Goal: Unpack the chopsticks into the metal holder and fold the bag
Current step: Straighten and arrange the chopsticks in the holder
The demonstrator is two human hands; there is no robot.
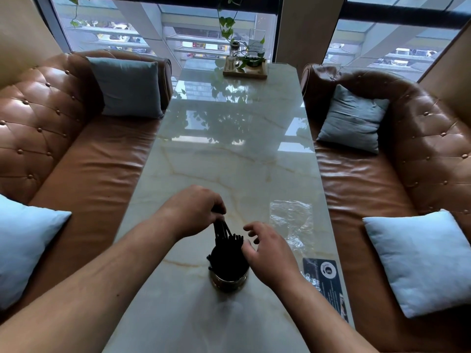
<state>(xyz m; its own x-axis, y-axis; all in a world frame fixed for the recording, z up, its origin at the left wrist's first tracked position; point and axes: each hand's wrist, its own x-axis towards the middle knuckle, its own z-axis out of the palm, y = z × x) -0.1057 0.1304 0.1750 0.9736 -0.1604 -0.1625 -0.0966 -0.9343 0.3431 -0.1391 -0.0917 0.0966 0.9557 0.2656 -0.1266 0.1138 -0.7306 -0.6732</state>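
While the chopsticks go into the holder, the empty bag lies off to the right.

From where I stand, the left hand (196, 208) is pinched shut on the tops of a few black chopsticks (225, 247), their long axis leaning up and away from the metal holder (228, 278) towards that hand. The right hand (267, 250) hangs loosely open, fingers curled, gripping nothing, touching or just beside the holder's right rim. Further right, the clear plastic bag (291, 220) lies flat on the marble table (229, 154), nearer the right hand, which I'd expect to reach for it.
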